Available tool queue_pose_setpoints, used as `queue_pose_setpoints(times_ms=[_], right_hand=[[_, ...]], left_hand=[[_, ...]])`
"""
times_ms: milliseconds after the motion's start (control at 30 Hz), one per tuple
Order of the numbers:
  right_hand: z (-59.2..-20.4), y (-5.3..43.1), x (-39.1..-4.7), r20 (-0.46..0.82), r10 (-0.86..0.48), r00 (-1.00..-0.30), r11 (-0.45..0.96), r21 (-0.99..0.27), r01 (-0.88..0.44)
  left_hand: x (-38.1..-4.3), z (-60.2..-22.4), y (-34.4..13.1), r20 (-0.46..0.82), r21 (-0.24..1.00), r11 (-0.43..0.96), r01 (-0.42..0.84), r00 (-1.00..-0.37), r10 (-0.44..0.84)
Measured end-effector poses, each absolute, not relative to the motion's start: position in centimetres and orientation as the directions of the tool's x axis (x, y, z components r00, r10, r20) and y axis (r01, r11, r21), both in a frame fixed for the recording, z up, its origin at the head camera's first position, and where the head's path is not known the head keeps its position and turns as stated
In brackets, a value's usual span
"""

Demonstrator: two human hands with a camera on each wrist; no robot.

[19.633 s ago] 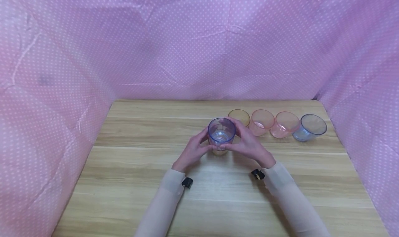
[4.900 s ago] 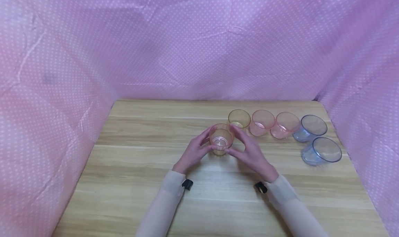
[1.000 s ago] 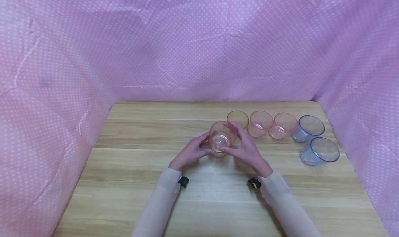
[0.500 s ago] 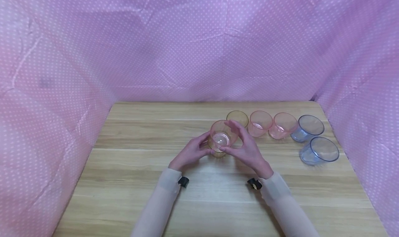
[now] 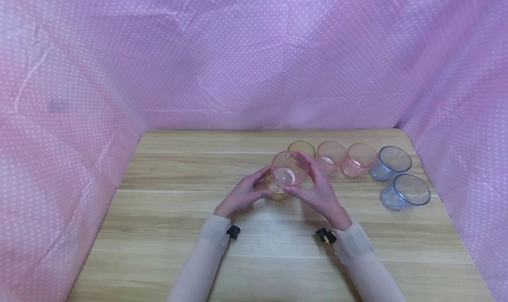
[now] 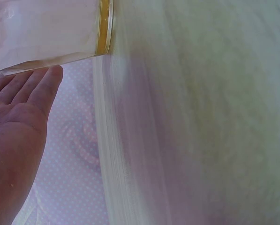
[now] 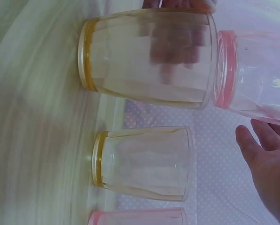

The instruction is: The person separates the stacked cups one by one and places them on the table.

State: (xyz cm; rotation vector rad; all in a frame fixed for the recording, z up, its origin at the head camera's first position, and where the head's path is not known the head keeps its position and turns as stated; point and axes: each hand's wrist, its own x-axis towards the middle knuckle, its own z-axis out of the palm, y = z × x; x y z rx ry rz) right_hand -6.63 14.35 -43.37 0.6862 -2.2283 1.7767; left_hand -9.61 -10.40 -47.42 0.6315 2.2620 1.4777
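My left hand (image 5: 244, 193) grips a clear yellow cup (image 5: 278, 196) that stands upright on the table; the fingers lie along its side, as the left wrist view shows on the cup wall (image 6: 46, 33). My right hand (image 5: 320, 192) holds a clear pink cup (image 5: 286, 162) between thumb and fingers, above and slightly right of the yellow one. In the right wrist view the base of the pink cup (image 7: 259, 70) is right at the rim of the yellow cup (image 7: 121, 56), overlapping only its edge.
Behind the hands a row stands on the wooden table (image 5: 170, 231): a yellow cup (image 5: 300, 147), a pink cup (image 5: 330, 161), another pink cup (image 5: 357, 163) and a blue cup (image 5: 382, 169). A second blue cup (image 5: 397, 198) stands in front. Pink dotted cloth (image 5: 222, 64) encloses the table.
The blue cup held at first now stands at the right. Over the last second my right hand has raised the pink cup from the yellow cup and shifted it right. The left hand stays.
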Motion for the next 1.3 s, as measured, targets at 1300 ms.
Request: queue_pose_setpoints(times_ms=[1300], right_hand=[[-42.4, 18.7, -4.4, 0.506, -0.093, -0.857, 0.154, -0.843, -0.515]], left_hand=[[-9.5, -47.7, -10.2, -0.005, 0.932, 0.302, 0.202, -0.824, 0.567]])
